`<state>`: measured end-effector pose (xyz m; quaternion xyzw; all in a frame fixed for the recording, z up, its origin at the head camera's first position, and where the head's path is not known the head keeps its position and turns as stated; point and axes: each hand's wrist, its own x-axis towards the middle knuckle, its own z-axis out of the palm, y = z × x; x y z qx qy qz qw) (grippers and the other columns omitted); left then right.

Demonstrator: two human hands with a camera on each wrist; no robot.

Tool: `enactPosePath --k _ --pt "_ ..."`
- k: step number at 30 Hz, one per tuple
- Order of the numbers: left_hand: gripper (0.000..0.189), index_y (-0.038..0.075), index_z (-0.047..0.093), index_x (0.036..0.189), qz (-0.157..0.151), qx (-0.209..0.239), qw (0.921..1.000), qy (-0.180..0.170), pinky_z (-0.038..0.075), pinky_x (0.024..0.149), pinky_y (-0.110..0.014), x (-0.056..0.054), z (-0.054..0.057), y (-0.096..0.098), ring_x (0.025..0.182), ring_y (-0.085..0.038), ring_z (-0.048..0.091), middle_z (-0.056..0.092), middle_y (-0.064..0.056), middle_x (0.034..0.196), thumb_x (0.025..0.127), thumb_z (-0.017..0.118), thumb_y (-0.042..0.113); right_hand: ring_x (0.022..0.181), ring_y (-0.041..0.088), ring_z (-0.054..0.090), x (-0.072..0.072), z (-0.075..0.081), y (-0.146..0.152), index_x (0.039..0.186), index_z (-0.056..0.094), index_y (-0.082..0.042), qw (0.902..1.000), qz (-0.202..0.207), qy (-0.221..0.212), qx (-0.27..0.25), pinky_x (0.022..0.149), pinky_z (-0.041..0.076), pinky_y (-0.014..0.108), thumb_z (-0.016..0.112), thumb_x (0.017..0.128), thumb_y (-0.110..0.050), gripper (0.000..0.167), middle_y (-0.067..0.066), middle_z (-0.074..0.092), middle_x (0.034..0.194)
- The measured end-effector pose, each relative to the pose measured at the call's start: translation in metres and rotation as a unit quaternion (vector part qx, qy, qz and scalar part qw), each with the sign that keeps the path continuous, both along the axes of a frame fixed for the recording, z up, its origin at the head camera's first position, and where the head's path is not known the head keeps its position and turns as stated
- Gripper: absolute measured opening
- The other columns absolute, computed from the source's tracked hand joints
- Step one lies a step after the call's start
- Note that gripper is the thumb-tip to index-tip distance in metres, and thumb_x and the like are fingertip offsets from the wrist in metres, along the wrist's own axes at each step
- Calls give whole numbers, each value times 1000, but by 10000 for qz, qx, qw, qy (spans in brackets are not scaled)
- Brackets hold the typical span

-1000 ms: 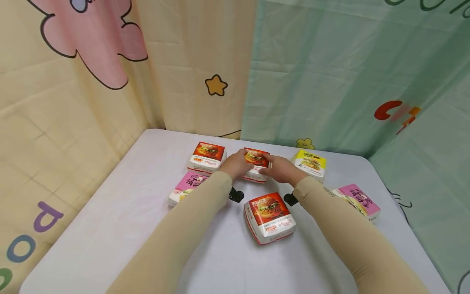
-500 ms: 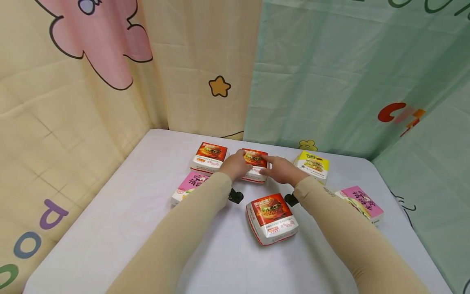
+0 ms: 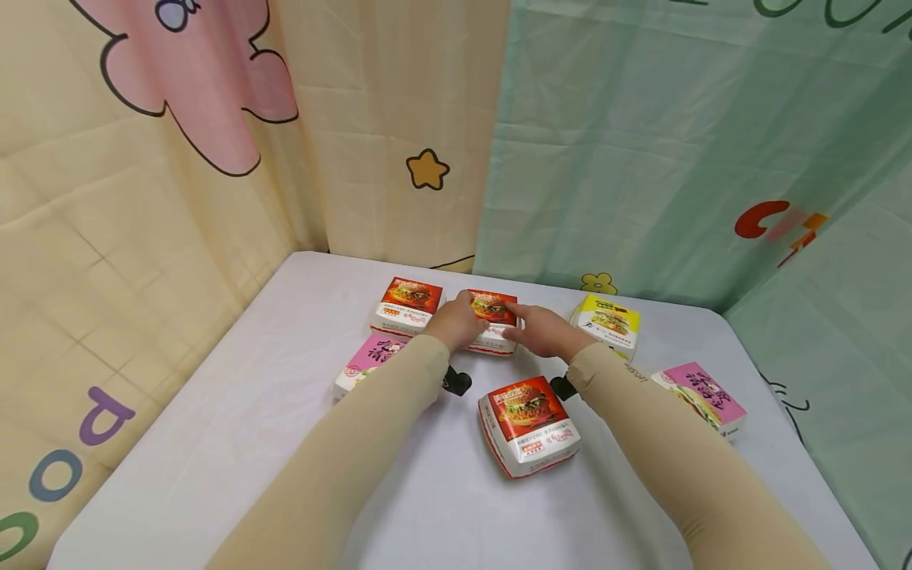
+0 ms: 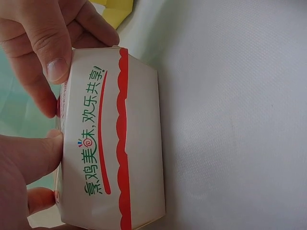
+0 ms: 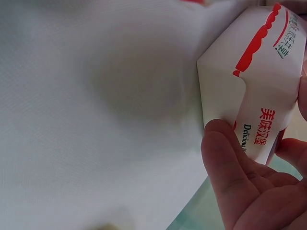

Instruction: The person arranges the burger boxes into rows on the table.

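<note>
A red-topped burger box (image 3: 493, 319) at the back middle of the table is held between both hands. My left hand (image 3: 454, 321) grips its left side, and my right hand (image 3: 545, 331) has thumb and fingers spread round its right side. In the left wrist view the white front of the burger box (image 4: 112, 143) faces me, with fingers of both hands over its top edge. The right wrist view has my right hand (image 5: 254, 191) laid along the side of the burger box (image 5: 249, 91), whose base is at the white cloth.
Left of it stands another red burger box (image 3: 408, 306), with a pink box (image 3: 366, 360) partly hidden by my sleeve in front. A third red box (image 3: 529, 427) lies nearer me. To the right are a yellow box (image 3: 607, 323) and a pink box (image 3: 705, 396). Curtains border the table.
The held burger box has slid a little left with both hands, narrowing its gap to the red box beside it. The head view has turned slightly left.
</note>
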<state>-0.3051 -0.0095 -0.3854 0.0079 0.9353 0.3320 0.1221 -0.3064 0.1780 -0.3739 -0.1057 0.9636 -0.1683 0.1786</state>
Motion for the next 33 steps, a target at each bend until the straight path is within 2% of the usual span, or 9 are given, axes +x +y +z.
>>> enactPosePath --k 17,33 --pt "77 10 33 162 -37 -115 9999 22 48 115 -53 -1 -1 0 136 -36 60 58 -22 150 101 69 40 151 40 43 -1 0 -1 168 28 -20 9999 -91 -135 -56 122 40 57 64 105 -39 75 19 42 166" --pt "76 12 33 162 -31 -137 9999 -33 47 116 -56 -1 -1 1 138 -37 58 56 -21 152 102 69 40 150 40 44 0 0 0 168 28 -18 10000 22 0 -32 122 39 57 63 106 -39 74 20 43 165"
